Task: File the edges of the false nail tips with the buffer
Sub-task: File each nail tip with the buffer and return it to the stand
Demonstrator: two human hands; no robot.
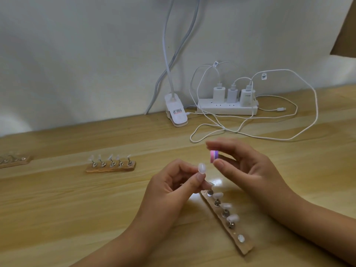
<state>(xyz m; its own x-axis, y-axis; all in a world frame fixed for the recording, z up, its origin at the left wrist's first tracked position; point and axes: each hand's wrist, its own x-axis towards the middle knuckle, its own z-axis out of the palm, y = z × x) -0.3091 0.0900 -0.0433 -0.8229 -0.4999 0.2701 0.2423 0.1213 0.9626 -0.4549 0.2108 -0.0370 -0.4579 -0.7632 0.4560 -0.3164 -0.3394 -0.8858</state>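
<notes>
At the far left edge a wooden holder strip (13,160) is lying half out of view, too blurred to read. To its right a second wooden strip (111,167) is carrying five clear false nail tips on little metal stands, well apart from the hands. Behind it a white clip-on lamp (176,114) and a white power strip (227,109) with three chargers are sitting against the wall. Their white cables (269,138) are looping over the pale wooden table (77,209).

Nearer, the left hand (173,191) is pinching a small stand between thumb and fingertips, holding up one translucent oval nail tip (202,167). Just above and beside it, apparently not quite touching, the pink-and-purple block buffer (214,156) is being gripped between the thumb and fingers of the right hand (250,168). Under both hands a third wooden strip (244,247) is lying at a slant, bearing several more tips.

The likely trouble is pressure. The tip is sitting on a thin stand held only by a pinch, so a hard or skewed stroke could be twisting it round or popping it off its mount. The wrists are also hovering close over the slanted strip — a careless drop could be knocking those tips loose.
</notes>
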